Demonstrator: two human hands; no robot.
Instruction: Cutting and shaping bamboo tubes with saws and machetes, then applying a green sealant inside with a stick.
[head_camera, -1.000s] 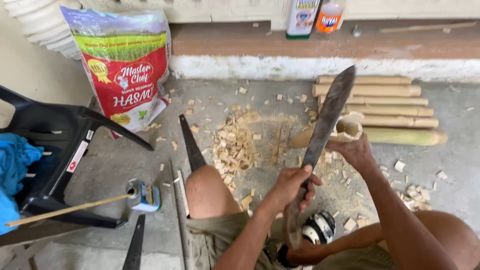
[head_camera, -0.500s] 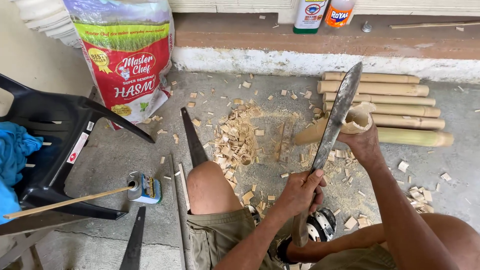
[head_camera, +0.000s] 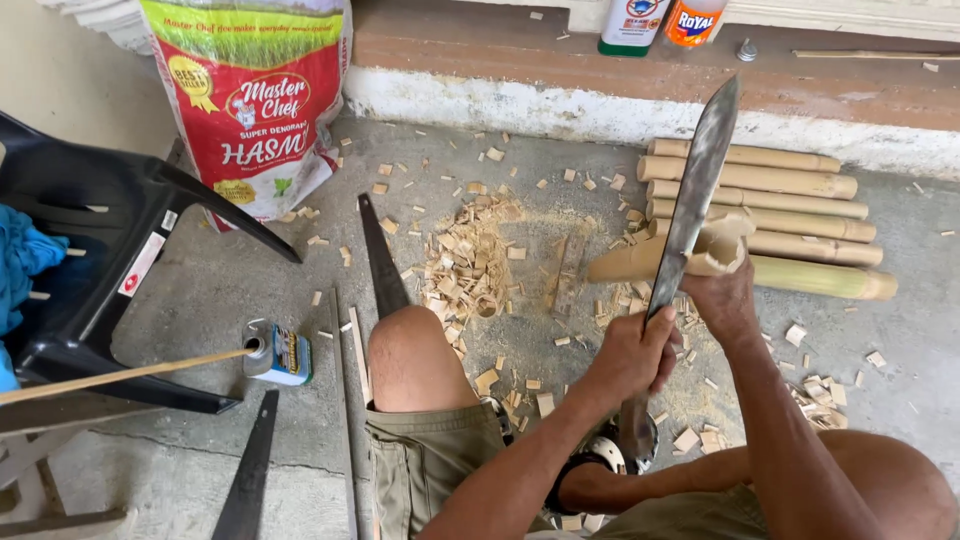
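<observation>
Bamboo piece (head_camera: 660, 255), pale and hollow, held slanting over the concrete floor (head_camera: 200, 290), its upper open end gripped from below by the right hand (head_camera: 725, 295), whose fingers close around the tube. Left hand (head_camera: 630, 355) wrapped tight on the handle of a long machete (head_camera: 695, 190); the dark, worn blade rises away from the person and lies against the upper end of the bamboo piece, crossing in front of it. Bare knee (head_camera: 410, 345) and khaki shorts (head_camera: 420, 465) below the hands.

Just behind the bamboo piece, a stack of cut bamboo lengths (head_camera: 790, 210) lying side by side at the foot of a low ledge (head_camera: 480, 60). Wood chips (head_camera: 465, 265) heaped on the floor between the knee and the ledge, with more scattered around the hands. A saw blade (head_camera: 380, 255) lies beside the heap, and a second dark blade (head_camera: 250, 470) lies near the lower edge.

Containers: a printed red, green and white sack (head_camera: 250, 100), upright and full, contents not visible, leaning at the ledge; two bottles (head_camera: 660, 20) on the ledge, one green-based and one orange, contents not visible; a small blue tin (head_camera: 275, 355) lying on its side on the floor, with a thin stick (head_camera: 120, 375) reaching to its mouth. Black plastic chair (head_camera: 90, 270) at left, holding blue cloth (head_camera: 20, 265).
</observation>
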